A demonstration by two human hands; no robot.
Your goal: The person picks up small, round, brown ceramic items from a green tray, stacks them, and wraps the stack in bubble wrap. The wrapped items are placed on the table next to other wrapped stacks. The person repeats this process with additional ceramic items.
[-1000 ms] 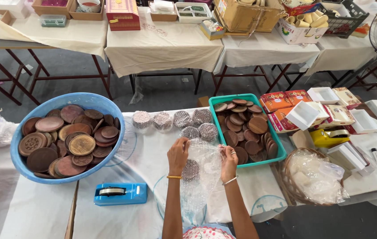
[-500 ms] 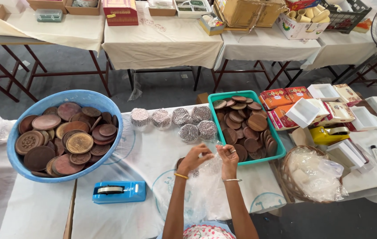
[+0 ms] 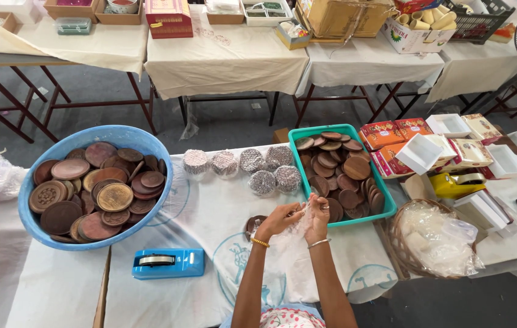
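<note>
Both grips pinching clear plastic wrap point(image 3: 298, 234), left hand point(image 3: 278, 220) and right hand point(image 3: 317, 218) close together, brown disc point(image 3: 252, 225) just beside, near green tray point(image 3: 386, 203) on table point(image 3: 210, 206).

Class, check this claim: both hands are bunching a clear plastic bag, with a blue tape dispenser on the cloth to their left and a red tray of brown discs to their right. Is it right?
One detail is wrong. In the head view, the tray of brown discs is green, not red. The rest stands: left hand and right hand bunch the clear plastic bag, with the blue tape dispenser to their left.
</note>
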